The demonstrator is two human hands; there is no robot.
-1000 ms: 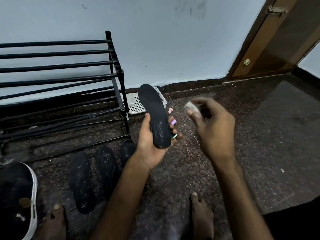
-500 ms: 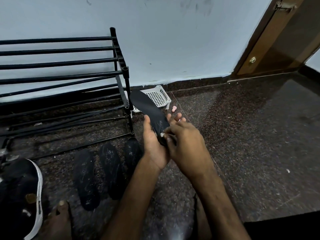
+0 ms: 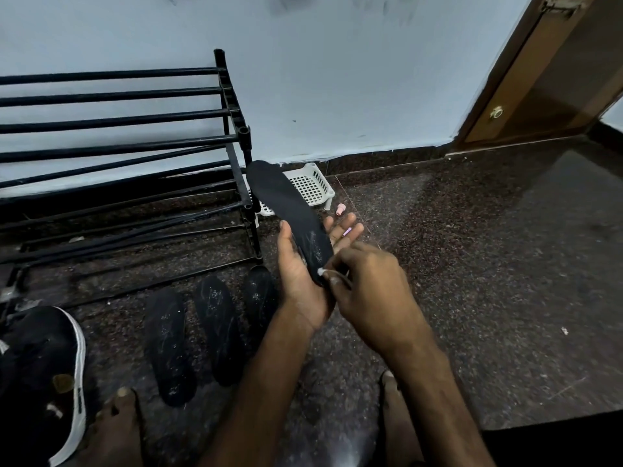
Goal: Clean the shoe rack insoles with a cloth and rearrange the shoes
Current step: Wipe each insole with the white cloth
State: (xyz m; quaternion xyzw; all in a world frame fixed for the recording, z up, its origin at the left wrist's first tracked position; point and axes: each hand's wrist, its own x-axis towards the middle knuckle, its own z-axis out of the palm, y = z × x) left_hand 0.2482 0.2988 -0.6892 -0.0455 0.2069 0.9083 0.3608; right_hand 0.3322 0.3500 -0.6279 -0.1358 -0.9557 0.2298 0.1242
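**Cloth meets the heel of the held insole**

The black insole (image 3: 286,203) is held up off the floor, toe end pointing toward the shoe rack (image 3: 236,129) and heel end lying in the left hand (image 3: 300,281), whose thumb and fingers curl around its edges. A second ago the right hand (image 3: 367,291) was lifted clear of it. Now it is down at the heel, pinching a white cloth (image 3: 321,272) against the scuffed surface. The two hands are together on the one insole, so wiping looks to be under way here.

Three more insoles (image 3: 170,345) lie side by side on the floor (image 3: 472,264) before the rack, pale marks showing on them.

Only a small tip of the cloth shows between the fingers, and the right hand covers the insole's heel. The left wrist hides part of the nearest floor insole, and the frame edge cuts off a black shoe (image 3: 43,365).
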